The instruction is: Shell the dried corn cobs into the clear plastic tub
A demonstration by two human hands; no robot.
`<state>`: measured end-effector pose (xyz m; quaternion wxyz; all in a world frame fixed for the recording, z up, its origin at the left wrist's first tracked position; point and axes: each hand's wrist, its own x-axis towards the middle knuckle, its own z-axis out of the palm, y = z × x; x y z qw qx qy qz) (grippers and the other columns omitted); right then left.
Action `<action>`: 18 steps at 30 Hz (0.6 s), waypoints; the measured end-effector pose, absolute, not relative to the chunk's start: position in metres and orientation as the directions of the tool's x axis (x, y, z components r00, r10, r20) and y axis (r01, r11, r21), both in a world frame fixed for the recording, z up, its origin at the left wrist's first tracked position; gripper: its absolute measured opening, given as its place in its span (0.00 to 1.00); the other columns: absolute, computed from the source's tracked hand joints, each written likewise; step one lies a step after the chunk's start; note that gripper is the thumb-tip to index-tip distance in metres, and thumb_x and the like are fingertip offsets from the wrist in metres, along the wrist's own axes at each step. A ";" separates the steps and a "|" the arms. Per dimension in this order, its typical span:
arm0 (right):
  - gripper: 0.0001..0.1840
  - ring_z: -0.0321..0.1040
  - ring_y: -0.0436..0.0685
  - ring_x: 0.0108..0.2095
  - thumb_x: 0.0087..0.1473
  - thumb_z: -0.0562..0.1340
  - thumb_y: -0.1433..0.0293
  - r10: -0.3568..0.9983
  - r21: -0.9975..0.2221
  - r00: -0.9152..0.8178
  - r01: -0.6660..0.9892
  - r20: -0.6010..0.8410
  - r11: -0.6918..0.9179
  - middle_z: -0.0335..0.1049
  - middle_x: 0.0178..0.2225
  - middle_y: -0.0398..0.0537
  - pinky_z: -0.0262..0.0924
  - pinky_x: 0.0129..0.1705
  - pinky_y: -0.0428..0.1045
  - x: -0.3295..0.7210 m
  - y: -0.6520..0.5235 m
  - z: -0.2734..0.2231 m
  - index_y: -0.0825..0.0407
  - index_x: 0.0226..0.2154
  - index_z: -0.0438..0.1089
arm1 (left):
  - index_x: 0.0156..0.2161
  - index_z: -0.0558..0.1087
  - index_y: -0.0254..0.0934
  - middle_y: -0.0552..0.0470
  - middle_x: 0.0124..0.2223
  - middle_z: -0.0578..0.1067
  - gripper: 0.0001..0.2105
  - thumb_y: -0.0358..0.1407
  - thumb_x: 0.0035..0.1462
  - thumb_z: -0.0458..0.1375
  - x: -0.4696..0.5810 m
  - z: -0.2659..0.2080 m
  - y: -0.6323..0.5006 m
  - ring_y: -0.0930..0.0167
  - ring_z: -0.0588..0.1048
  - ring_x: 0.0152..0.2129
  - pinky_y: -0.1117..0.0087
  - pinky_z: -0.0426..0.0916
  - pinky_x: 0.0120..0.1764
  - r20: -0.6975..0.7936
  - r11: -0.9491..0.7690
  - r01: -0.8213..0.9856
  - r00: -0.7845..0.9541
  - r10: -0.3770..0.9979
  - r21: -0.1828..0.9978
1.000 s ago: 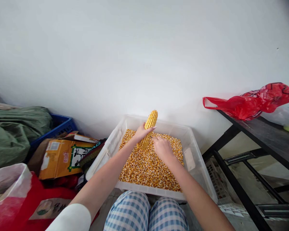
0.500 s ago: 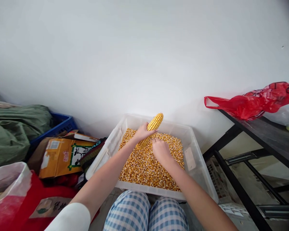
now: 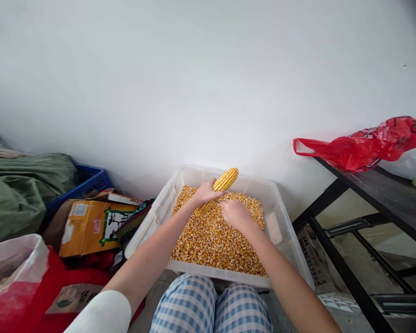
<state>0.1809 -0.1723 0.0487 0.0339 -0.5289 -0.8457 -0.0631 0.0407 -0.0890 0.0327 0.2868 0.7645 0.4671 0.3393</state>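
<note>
My left hand (image 3: 207,191) is closed around a yellow corn cob (image 3: 226,179), which slants with its tip up and to the right. Its lower part shows beneath my hand, close above the loose kernels. Beside it, my right hand (image 3: 234,212) is closed in a fist on a thin dark tool (image 3: 217,201). The tool's narrow end points left at the cob; the rest is hidden in my fist. Both hands are over a translucent plastic bin (image 3: 277,203) holding a thick layer of corn kernels (image 3: 211,245).
A black-framed table (image 3: 402,199) with a red plastic bag (image 3: 364,145) stands at right. At left are a cardboard box (image 3: 86,226), a blue crate (image 3: 93,180), a green sack (image 3: 17,194) and a red-and-white bag (image 3: 24,277). A white wall (image 3: 208,83) rises behind the bin.
The cob has tipped slightly down and to the right in my left hand. My right hand has shifted slightly right, and the thin tool's end now shows more clearly.
</note>
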 end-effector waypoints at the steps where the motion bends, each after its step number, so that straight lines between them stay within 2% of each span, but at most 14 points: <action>1: 0.15 0.70 0.57 0.35 0.57 0.50 0.75 0.878 0.049 -0.458 0.889 0.138 0.456 0.73 0.33 0.55 0.58 0.38 0.47 0.186 -0.171 0.052 0.56 0.34 0.72 | 0.39 0.69 0.35 0.51 0.32 0.73 0.22 0.50 0.43 0.59 0.040 0.035 -0.090 0.66 0.71 0.27 0.70 0.62 0.29 0.265 -0.420 0.486 0.356 0.896 0.767; 5: 0.16 0.69 0.54 0.36 0.60 0.50 0.70 0.854 -0.096 -0.492 0.854 0.168 0.511 0.74 0.35 0.51 0.54 0.39 0.46 0.198 -0.169 0.056 0.53 0.33 0.74 | 0.38 0.70 0.35 0.53 0.29 0.72 0.21 0.49 0.43 0.59 0.039 0.041 -0.094 0.68 0.70 0.26 0.71 0.60 0.27 0.297 -0.513 0.438 0.472 0.830 0.738; 9: 0.16 0.67 0.51 0.33 0.59 0.53 0.67 0.836 -0.232 -0.518 0.804 0.178 0.548 0.74 0.33 0.48 0.52 0.35 0.44 0.203 -0.168 0.055 0.52 0.29 0.74 | 0.35 0.70 0.36 0.54 0.27 0.71 0.20 0.50 0.42 0.59 0.038 0.041 -0.095 0.68 0.69 0.24 0.72 0.59 0.26 0.275 -0.536 0.459 0.519 0.809 0.709; 13: 0.18 0.64 0.50 0.28 0.60 0.53 0.65 0.834 -0.264 -0.517 0.792 0.190 0.551 0.72 0.27 0.46 0.47 0.31 0.44 0.205 -0.169 0.057 0.52 0.25 0.72 | 0.39 0.70 0.35 0.52 0.31 0.73 0.22 0.50 0.44 0.58 0.037 0.041 -0.093 0.66 0.71 0.28 0.71 0.62 0.29 0.289 -0.480 0.441 0.432 0.854 0.758; 18: 0.17 0.64 0.50 0.29 0.60 0.52 0.67 0.846 -0.236 -0.486 0.815 0.220 0.529 0.72 0.27 0.47 0.46 0.31 0.45 0.203 -0.168 0.056 0.53 0.25 0.71 | 0.45 0.69 0.33 0.50 0.39 0.75 0.25 0.48 0.46 0.58 0.036 0.040 -0.087 0.64 0.72 0.35 0.68 0.65 0.37 0.289 -0.398 0.342 0.328 0.899 0.851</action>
